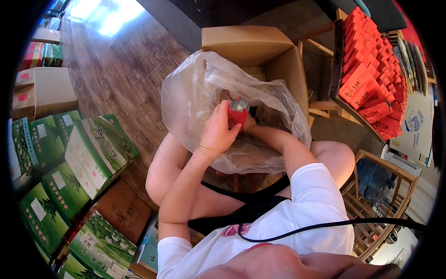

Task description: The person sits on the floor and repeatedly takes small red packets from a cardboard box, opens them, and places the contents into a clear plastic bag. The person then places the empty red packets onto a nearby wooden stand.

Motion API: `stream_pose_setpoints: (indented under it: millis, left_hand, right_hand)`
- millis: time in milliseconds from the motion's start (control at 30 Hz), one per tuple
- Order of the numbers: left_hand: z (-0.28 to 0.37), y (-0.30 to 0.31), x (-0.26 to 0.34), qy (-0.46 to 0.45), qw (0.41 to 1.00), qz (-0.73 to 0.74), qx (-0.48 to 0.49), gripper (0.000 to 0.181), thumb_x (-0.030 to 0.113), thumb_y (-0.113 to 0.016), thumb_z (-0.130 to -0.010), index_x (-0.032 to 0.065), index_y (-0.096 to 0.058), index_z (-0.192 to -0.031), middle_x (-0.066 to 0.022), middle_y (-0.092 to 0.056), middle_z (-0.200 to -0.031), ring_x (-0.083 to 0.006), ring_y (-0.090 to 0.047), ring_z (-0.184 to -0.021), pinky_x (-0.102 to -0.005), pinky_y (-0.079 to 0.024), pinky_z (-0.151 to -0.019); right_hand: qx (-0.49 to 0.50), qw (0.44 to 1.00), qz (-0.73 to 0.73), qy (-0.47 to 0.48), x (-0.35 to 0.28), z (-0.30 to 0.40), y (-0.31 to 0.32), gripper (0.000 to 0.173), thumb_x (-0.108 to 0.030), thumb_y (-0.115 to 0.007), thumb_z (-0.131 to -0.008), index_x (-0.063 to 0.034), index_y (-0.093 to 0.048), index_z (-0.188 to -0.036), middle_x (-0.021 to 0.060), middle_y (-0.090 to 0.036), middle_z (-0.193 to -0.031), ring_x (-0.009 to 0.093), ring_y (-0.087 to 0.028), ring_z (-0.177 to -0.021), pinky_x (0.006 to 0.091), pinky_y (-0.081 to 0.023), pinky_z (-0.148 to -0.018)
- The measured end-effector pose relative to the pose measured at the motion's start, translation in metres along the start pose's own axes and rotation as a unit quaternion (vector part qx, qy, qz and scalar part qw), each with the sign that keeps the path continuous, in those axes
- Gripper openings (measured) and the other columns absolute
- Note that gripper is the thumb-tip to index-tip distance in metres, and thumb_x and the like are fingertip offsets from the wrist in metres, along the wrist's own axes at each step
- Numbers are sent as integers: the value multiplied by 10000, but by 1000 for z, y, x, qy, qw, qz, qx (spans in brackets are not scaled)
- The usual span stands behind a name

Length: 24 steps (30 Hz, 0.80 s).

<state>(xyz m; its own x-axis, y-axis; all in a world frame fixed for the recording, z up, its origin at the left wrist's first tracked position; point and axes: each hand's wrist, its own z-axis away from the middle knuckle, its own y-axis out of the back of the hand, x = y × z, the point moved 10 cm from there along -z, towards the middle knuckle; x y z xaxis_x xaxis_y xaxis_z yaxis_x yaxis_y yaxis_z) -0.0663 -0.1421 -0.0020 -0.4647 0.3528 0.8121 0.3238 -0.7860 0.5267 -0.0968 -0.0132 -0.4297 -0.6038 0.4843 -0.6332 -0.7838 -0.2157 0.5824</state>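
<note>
My left hand [219,127], with thin gold bangles at its wrist, grips a small red packet [237,119]. The packet bears dark writing and has a shiny silver-grey part at its far end. It is held over the mouth of a large clear plastic bag [188,94]. My right hand [249,123] reaches into the bag's opening, just beyond the packet; its fingers are mostly hidden, so whether it holds anything does not show. The bag lines an open cardboard box [285,69] in front of me and spills over its near side between my knees.
At the right, a dark-edged tray [336,62] carries many stacked red packets [369,66]. A wooden slatted rack [386,195] stands nearer on that side. Green printed cartons [101,146] and a brown carton [122,209] are piled at my left, beside the wood-plank floor [122,73]. A black cable [313,226] crosses my shirt.
</note>
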Motion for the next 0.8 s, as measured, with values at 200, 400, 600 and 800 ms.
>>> stream_pose_setpoints:
  millis: [200,400,600,800]
  left_hand:
    - [-5,-4,9,-16,1000,-14,-8,632,131,-718,-701,-26,-384,-1214,-203,-565,-972,-356,-574,-903,-397,-472,-766]
    - [-4,-5,7,-22,1000,-5,-5,614,129,-723,-690,-7,-402,-1195,-201,-562,-981,-359,-563,-931,-400,-463,-781]
    - [-4,-3,7,-26,1000,5,2,605,126,-723,-690,5,-408,-1192,-198,-561,-990,-362,-559,-939,-400,-462,-788]
    - [-4,-4,8,-22,1000,-6,-8,609,116,-723,-689,3,-404,-1195,-192,-557,-1009,-358,-561,-943,-396,-467,-789]
  right_hand:
    - [24,1000,1,-3,-14,-8,10,751,-52,-685,-634,-99,-369,-1313,172,-318,-1349,376,-387,-1186,422,-413,-948]
    - [30,1000,3,-4,-26,-13,11,697,-69,-699,-630,-91,-408,-1264,158,-361,-1288,348,-411,-1136,410,-420,-923]
    - [38,999,-1,-1,-33,-21,13,645,-85,-712,-625,-84,-448,-1214,144,-403,-1226,321,-436,-1085,398,-427,-898]
    - [47,999,-12,5,-40,-31,15,593,-102,-725,-621,-76,-487,-1164,129,-446,-1165,293,-460,-1035,385,-434,-873]
